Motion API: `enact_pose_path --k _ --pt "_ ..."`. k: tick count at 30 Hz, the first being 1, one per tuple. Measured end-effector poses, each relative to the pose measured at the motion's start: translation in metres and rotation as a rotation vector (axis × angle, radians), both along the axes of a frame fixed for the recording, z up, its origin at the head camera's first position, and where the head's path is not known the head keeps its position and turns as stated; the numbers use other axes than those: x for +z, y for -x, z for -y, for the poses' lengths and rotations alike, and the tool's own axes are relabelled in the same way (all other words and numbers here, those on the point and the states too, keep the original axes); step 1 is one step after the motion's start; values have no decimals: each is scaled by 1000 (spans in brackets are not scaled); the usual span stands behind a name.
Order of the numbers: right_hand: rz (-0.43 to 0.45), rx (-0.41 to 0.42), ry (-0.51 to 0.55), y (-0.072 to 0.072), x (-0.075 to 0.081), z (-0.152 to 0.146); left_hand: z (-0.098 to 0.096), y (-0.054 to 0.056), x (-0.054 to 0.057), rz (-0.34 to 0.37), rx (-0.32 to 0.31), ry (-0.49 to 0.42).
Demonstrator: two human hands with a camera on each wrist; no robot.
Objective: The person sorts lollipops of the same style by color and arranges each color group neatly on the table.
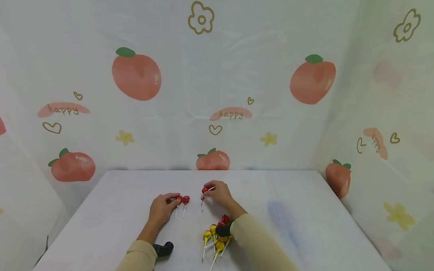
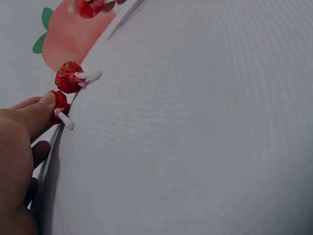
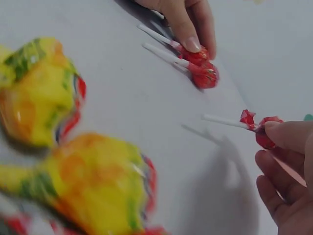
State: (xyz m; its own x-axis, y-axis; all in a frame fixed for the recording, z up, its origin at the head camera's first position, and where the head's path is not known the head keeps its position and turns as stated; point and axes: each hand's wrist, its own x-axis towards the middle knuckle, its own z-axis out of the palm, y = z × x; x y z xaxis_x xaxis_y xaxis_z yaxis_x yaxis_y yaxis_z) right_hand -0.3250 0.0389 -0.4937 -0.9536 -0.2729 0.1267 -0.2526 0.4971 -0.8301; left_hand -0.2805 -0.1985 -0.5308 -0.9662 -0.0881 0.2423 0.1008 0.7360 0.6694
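I have the left hand at the far part of the white cloth-like surface, its thumb and index finger pinched together on the round head of a glossy red-wrapped lollipop with a thin white stick. That lollipop lies on the surface, its stick pointing back toward the person. Just to its right lies a second red-wrapped lollipop on a white stick, set almost parallel; I can't tell whether the two heads touch.

The right hand is near, off to the right of that pair. It is nearly closed, thumb and fingertips gripping the head of a third red-wrapped lollipop with a crinkled wrapper tuft and a white stick. In my right wrist view its other fingers curve loosely below, and the lollipop is held clear of the surface, its stick's shadow falling apart from it. From the head view I also catch a short white piece by those fingers, but I can't tell what it belongs to.

Nearer the person, below the right forearm, I see a loose pile of yellow-wrapped lollipops and red-wrapped ones, their white sticks crossing. The black wrist mount on the beige right sleeve covers part of it. Behind the surface hangs a white backdrop printed with red fruit.
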Motion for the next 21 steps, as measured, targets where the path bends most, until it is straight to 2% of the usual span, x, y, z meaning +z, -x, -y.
enact_pose_path --k 4,11,16,21 --pt "38 10 -16 -1 -5 9 0 0 1 16 2 7" --pt "24 9 -4 -6 -12 23 0 0 2 4 2 7" --pt "41 -6 -33 -11 -13 33 1 1 0 5 3 2" --pt "14 -22 -64 -13 -16 38 1 2 0 20 -8 0"
